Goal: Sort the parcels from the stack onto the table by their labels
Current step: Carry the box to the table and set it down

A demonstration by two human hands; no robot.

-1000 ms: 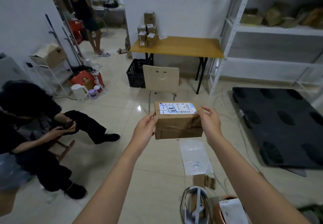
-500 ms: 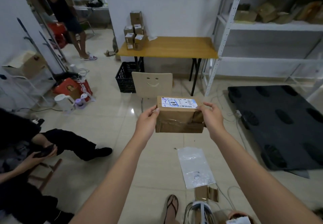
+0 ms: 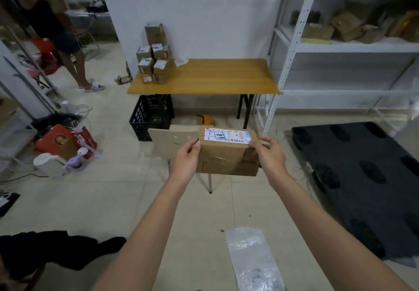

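Moved: wooden table (image 3: pixel 215 77) and chair (image 3: pixel 165 141) are nearer than half a second ago; cardboard parcel (image 3: pixel 226 156) now overlaps the chair back.
Grip: left hand (image 3: pixel 184 163) and right hand (image 3: pixel 269 158) hold the parcel by its two ends.
Parcel: airborne over the chair, shipping label (image 3: pixel 226 135) up, well short of the table.
Risk: chair blocks the path, so a bump could jar the parcel loose.
Risk: a careless set-down could topple the stacked boxes (image 3: pixel 154 61) at the table's left end.

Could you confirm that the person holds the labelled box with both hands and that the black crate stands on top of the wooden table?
Not quite: the head view shows the black crate on the floor under the wooden table, not on top of it. The rest is right: the left hand and the right hand both hold the labelled box.
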